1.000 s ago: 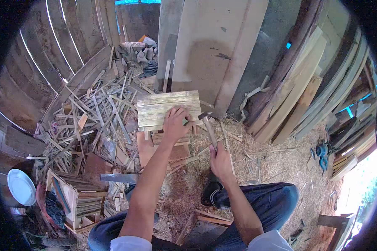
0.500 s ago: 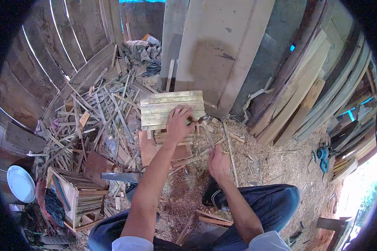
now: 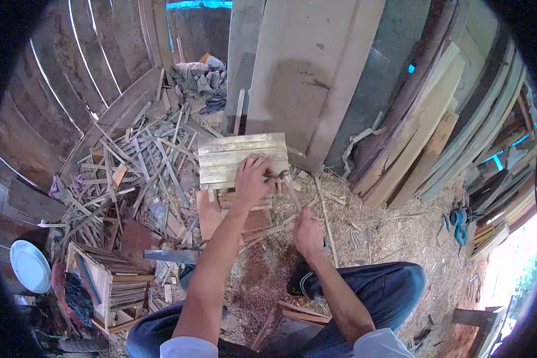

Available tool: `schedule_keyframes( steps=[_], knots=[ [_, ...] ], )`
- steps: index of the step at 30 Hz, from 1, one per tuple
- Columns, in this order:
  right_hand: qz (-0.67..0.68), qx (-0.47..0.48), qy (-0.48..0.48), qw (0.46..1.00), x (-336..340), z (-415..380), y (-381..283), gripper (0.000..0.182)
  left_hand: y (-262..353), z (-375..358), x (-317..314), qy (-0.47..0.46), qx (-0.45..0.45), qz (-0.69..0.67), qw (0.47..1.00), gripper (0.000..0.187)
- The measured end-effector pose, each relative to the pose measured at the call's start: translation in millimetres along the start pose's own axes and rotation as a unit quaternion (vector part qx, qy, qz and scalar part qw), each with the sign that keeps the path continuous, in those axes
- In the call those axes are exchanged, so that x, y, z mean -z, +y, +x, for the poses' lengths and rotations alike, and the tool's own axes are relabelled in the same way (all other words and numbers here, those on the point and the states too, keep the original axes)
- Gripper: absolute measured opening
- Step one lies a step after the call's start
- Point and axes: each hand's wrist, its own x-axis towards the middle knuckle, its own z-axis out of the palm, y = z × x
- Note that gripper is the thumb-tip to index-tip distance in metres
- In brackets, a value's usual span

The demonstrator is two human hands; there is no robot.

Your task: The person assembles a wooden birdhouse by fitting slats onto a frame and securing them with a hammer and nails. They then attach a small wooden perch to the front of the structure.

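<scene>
A small panel of pale wooden slats (image 3: 238,146) lies in front of me, raised on pieces of wood. My left hand (image 3: 253,179) rests on its near right part, fingers curled and drawn together; whatever they pinch is too small to make out. In my right hand (image 3: 309,234) is a hammer (image 3: 294,196), gripped by its wooden handle. The hammer's head is close beside my left thumb, at the panel's right edge. Under the panel's near side sits a reddish-brown board (image 3: 209,213), partly hidden by my left forearm.
Scrap wood strips (image 3: 155,149) are heaped at left. A wooden crate of slats (image 3: 110,286) stands near a white basin (image 3: 30,266). Long planks (image 3: 420,131) lean at right, with a blue power tool (image 3: 459,225) on the sawdust-covered floor. A large board (image 3: 310,77) stands behind the panel.
The hammer and right hand have shifted slightly left, with the head still by my left thumb. My left hand stays on the panel. The whole view has moved a little.
</scene>
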Motion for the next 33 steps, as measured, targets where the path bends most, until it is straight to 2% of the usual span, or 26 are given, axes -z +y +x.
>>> schedule_keyframes(
  steps=[2,3,5,6,8,9,11,13,15,17,19,21,23,25,26,28,29,33],
  knots=[
    [-0.025,0.009,-0.010,1.000,1.2,5.2,-0.6,0.026,-1.9,-3.3,-3.8,0.073,-0.022,0.004,0.997,0.055],
    [0.016,0.006,-0.005,1.000,7.9,4.8,-6.5,0.028,0.3,-3.0,1.1,0.070,-0.021,0.004,0.997,0.055],
    [0.057,-0.003,-0.001,0.998,5.1,2.0,-6.5,0.029,5.7,-0.7,10.8,-0.004,-0.008,-0.031,0.999,0.056],
    [0.028,0.008,0.003,1.000,-2.3,2.6,-3.7,0.031,4.5,-3.7,5.9,-0.006,-0.008,-0.032,0.999,0.056],
    [0.000,0.024,0.014,1.000,-6.3,3.5,2.3,0.032,0.4,-3.1,-1.0,0.048,-0.018,-0.011,0.999,0.056],
    [0.000,0.007,-0.008,1.000,-1.9,2.4,2.5,0.033,0.8,0.1,1.5,0.053,-0.021,-0.009,0.998,0.056],
    [-0.001,-0.007,-0.035,0.999,-0.2,4.5,1.5,0.034,0.9,-2.2,2.0,0.033,-0.007,-0.014,0.999,0.055],
    [0.094,0.001,0.022,0.995,11.9,0.9,-13.0,0.031,3.7,-2.1,4.2,0.032,-0.007,-0.020,0.999,0.055],
    [0.061,0.004,0.010,0.998,-9.1,1.6,0.0,0.028,5.5,-3.2,6.2,0.037,-0.009,-0.025,0.999,0.054],
    [0.028,0.016,0.006,0.999,-13.0,2.7,4.9,0.025,2.2,-1.6,5.8,-0.014,0.000,0.004,1.000,0.056],
    [0.015,0.018,-0.017,1.000,-7.6,4.0,1.6,0.024,-1.9,0.6,-0.8,0.018,-0.004,0.005,1.000,0.056],
    [0.057,0.001,-0.001,0.998,0.7,3.1,-8.0,0.025,-1.3,-5.9,-2.0,0.035,-0.001,0.001,0.999,0.057],
    [0.097,-0.016,0.020,0.995,-1.3,1.8,-6.6,0.025,4.6,-2.0,8.1,-0.001,0.004,0.014,1.000,0.059],
    [0.014,0.014,0.007,1.000,-9.0,4.4,2.7,0.025,2.5,-4.8,1.1,0.007,0.003,0.013,1.000,0.058],
    [0.013,0.019,0.012,1.000,-7.8,5.6,9.3,0.025,0.4,-2.4,-1.5,0.018,0.003,0.014,1.000,0.057],
    [0.022,-0.043,-0.033,0.998,3.0,4.8,7.9,0.027,-3.1,1.5,-0.7,0.031,-0.005,0.003,1.000,0.056],
    [0.022,-0.045,-0.036,0.998,3.3,4.2,6.1,0.027,-3.9,-3.1,-2.6,0.033,-0.009,-0.013,0.999,0.055],
    [0.116,-0.084,0.017,0.990,6.0,20.9,3.2,0.031,-7.2,0.5,-6.1,0.052,-0.036,-0.038,0.997,0.046]
  ],
)
